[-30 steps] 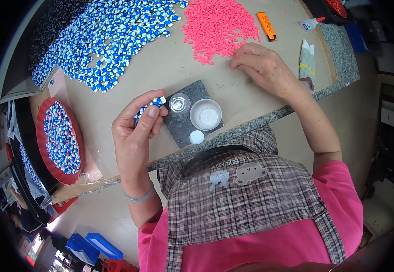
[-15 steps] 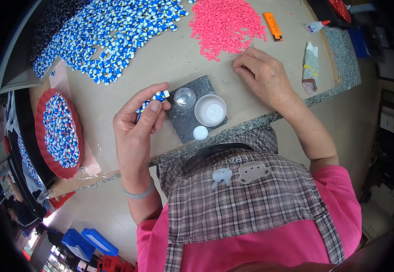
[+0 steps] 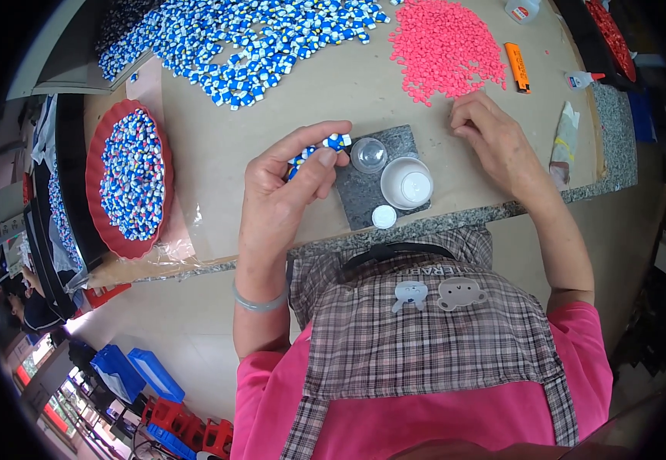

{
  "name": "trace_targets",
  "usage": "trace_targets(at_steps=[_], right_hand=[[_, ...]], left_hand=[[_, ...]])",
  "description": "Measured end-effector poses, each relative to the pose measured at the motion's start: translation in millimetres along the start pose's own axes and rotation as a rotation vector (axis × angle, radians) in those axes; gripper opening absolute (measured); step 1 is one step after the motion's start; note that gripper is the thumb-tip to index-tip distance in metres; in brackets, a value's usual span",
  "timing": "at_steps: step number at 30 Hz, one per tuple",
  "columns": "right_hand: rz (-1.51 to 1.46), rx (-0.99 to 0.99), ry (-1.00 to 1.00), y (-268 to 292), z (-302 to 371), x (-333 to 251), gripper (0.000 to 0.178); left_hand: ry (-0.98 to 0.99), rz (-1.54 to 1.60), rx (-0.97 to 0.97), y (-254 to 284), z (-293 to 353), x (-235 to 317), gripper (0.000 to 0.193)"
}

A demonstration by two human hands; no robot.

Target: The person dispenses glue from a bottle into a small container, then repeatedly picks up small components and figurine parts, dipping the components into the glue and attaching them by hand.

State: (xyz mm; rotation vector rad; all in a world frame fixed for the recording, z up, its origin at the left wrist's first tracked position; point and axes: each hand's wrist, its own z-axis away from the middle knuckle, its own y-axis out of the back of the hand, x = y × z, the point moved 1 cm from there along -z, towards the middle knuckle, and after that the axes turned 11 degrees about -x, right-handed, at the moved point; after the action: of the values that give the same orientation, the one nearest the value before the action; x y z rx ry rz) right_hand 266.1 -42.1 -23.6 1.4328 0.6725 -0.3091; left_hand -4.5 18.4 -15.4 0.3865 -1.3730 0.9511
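Note:
My left hand (image 3: 283, 188) is raised over the near part of the table. Its thumb and forefinger pinch a small blue-and-white piece (image 3: 337, 142) with yellow specks, and several more like it sit in the curled fingers. My right hand (image 3: 501, 142) is by the near edge of a heap of small pink pieces (image 3: 444, 54). Its fingers are bent together; whether anything is between them is hidden. Between my hands, a dark stone slab (image 3: 357, 201) bears a clear round dish (image 3: 369, 156), a white cup (image 3: 394, 188) and a small white disc (image 3: 384, 217).
Many blue-and-white pieces (image 3: 272, 46) spread across the far left. A red scalloped tray (image 3: 163, 207) of mixed pieces stands at left. On the right lie an orange lighter (image 3: 517, 69), a small red-tipped bottle (image 3: 580, 80) and a crumpled tube (image 3: 565, 142). The granite table edge (image 3: 501, 222) runs before me.
The view has swung, so the whole scene sits farther right in the picture. Against the table, both hands keep nearly the same place and hold.

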Motion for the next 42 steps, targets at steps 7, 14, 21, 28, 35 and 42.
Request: trace_targets(at_steps=[7,14,21,28,35,42], right_hand=[[-0.687,-0.148,-0.191,-11,6,-6,0.007],[-1.046,-0.191,-0.204,-6,7,-10,0.011],[-1.144,-0.310,-0.268,-5,9,-24,0.021],[-1.001,-0.332,-0.343,-3,9,-41,0.024],[-0.853,-0.259,-0.318,-3,10,-49,0.022],[-0.686,-0.267,-0.301,1,9,-56,0.025]], left_hand=[[0.042,-0.040,0.029,0,-2,-1,0.025],[0.030,-0.066,0.036,-1,-2,0,0.026],[0.028,-0.072,0.014,-4,-2,1,0.031],[0.010,-0.068,0.019,-6,2,3,0.031],[-0.001,-0.069,0.021,-8,4,5,0.023],[-0.058,-0.169,-0.027,-10,4,8,0.022]])
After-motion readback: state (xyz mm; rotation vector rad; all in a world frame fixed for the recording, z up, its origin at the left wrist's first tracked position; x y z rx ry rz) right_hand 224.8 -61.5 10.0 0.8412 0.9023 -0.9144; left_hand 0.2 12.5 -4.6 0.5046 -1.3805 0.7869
